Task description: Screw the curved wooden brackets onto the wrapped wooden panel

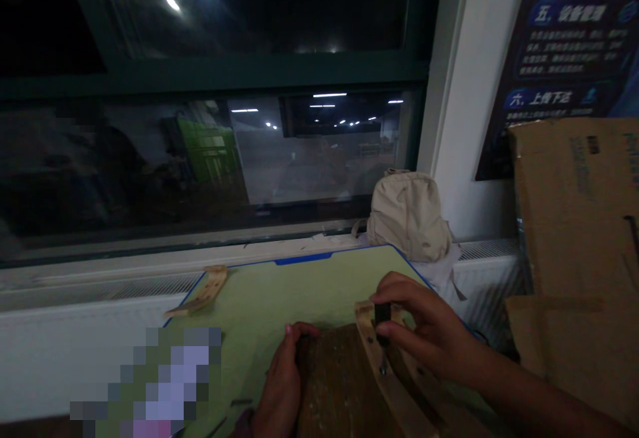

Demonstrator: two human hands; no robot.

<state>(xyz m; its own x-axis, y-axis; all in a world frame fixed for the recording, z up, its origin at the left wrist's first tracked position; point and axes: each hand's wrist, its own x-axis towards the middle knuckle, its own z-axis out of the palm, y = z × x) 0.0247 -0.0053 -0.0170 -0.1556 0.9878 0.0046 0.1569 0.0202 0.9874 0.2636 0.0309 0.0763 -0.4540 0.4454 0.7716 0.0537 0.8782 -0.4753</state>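
A dark brown wooden piece (339,385) lies on a green mat (279,291) in front of me. A pale curved wooden strip with holes (374,351) stands along its right edge. My left hand (282,385) grips the left edge of the dark piece, fingers curled round it. My right hand (424,331) pinches a small dark object (383,315) at the upper end of the curved strip. I cannot make out what that object is.
A second pale holed wooden strip (202,291) lies at the mat's far left corner. A beige cloth bag (409,215) sits on the window sill. Cardboard boxes (574,212) stand at the right. A dark window (210,112) fills the back. A blurred patch covers the lower left.
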